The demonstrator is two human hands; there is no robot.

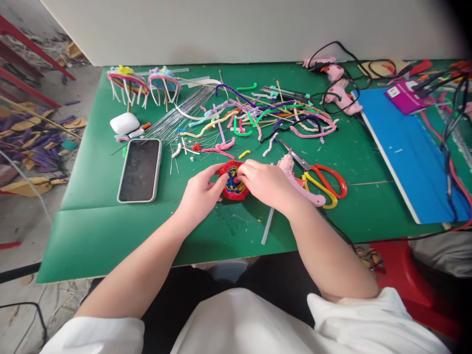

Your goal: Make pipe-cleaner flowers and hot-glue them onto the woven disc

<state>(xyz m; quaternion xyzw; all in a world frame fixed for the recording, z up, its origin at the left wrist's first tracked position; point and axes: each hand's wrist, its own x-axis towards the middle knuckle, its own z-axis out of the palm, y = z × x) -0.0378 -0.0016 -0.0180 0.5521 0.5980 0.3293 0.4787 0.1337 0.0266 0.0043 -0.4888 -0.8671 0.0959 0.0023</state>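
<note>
A round craft piece (235,194) with a red rim and a blue and yellow middle, seemingly of pipe cleaners, lies near the front of the green table. My left hand (202,194) grips its left rim between thumb and fingers. At the centre, the closed fingers of my right hand (264,185) pinch a small pinkish-red bit, partly hidden by the fingertips. Beside my right wrist lies a pink glue gun (303,191), with a clear glue stick (268,226) jutting out toward me. Orange- and yellow-handled scissors (328,181) rest just beyond it.
Pipe cleaner pieces (258,113) and wires (184,110) spread across the table's back. A phone (139,171) and white case (124,124) lie left, below two umbrella-like crafts (129,81). On the right are a blue board (409,157), a purple box (409,97) and tangled cables.
</note>
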